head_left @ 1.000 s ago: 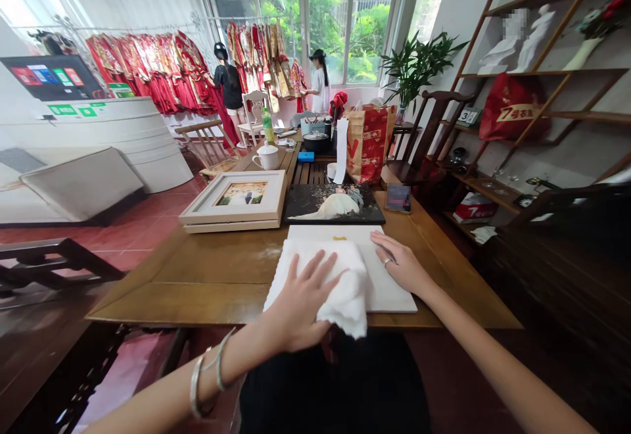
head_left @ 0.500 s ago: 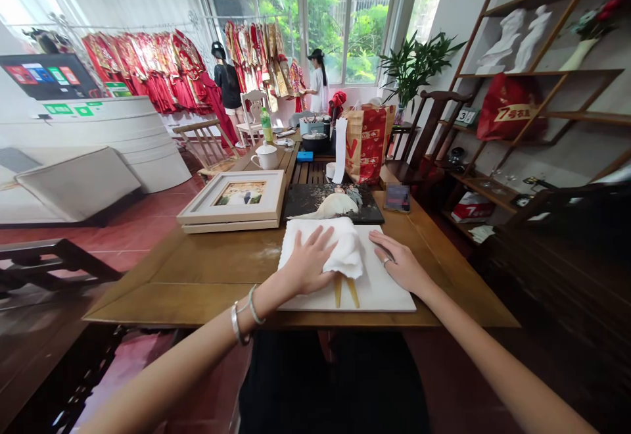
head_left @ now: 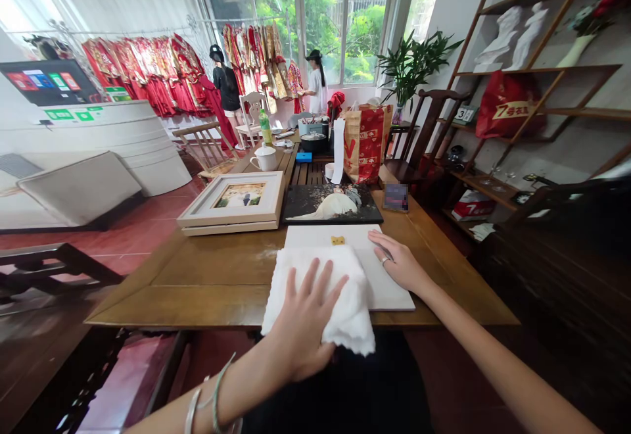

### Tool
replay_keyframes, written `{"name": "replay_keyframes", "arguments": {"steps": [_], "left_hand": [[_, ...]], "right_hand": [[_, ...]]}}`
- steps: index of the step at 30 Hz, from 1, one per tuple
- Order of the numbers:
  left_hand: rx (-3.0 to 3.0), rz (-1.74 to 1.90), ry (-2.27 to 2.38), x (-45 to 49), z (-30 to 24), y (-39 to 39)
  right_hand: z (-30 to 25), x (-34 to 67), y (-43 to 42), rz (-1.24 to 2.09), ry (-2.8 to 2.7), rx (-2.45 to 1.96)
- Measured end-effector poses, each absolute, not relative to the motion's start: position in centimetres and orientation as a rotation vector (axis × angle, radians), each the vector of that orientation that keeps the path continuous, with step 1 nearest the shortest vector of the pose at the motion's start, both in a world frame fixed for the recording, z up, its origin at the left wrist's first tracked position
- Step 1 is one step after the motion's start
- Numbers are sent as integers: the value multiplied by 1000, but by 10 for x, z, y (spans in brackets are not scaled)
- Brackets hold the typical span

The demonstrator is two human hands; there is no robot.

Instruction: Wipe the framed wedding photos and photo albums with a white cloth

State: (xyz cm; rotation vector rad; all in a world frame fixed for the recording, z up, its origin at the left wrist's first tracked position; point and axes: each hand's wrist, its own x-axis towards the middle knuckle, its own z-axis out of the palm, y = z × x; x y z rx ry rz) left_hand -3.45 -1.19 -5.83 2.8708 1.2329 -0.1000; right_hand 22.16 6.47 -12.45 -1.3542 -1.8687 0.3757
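My left hand (head_left: 303, 325) lies flat with fingers spread on a white cloth (head_left: 345, 306). The cloth covers the near left part of a white flat album (head_left: 387, 286) and hangs over the table's front edge. My right hand (head_left: 401, 264), a ring on one finger, rests open and flat on the album's right side. A small gold mark (head_left: 338, 241) shows on the album's far end. The album lies on a wooden table (head_left: 211, 276).
Beyond the album lie a dark photo panel (head_left: 331, 204) and stacked framed pictures (head_left: 234, 200). Farther back stand a red paper bag (head_left: 367, 141), a white teapot (head_left: 266, 156) and a green bottle (head_left: 265, 126). Two people (head_left: 318, 82) stand by red garment racks. Shelves line the right wall.
My left hand pushed the cloth away over the album to its far end, then drew it back to the near edge. My right hand stayed in place.
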Motion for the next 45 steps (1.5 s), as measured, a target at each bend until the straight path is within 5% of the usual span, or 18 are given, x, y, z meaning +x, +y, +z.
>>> {"name": "replay_keyframes", "arguments": {"steps": [19,45], "left_hand": [[2840,-59,1387,-2,-55,82],[3020,51,1133,20,-64,-6]], "right_hand": [[-126,220,67,359,-1874,-1347],[-123,220,65,415,-1865,-1262]]}}
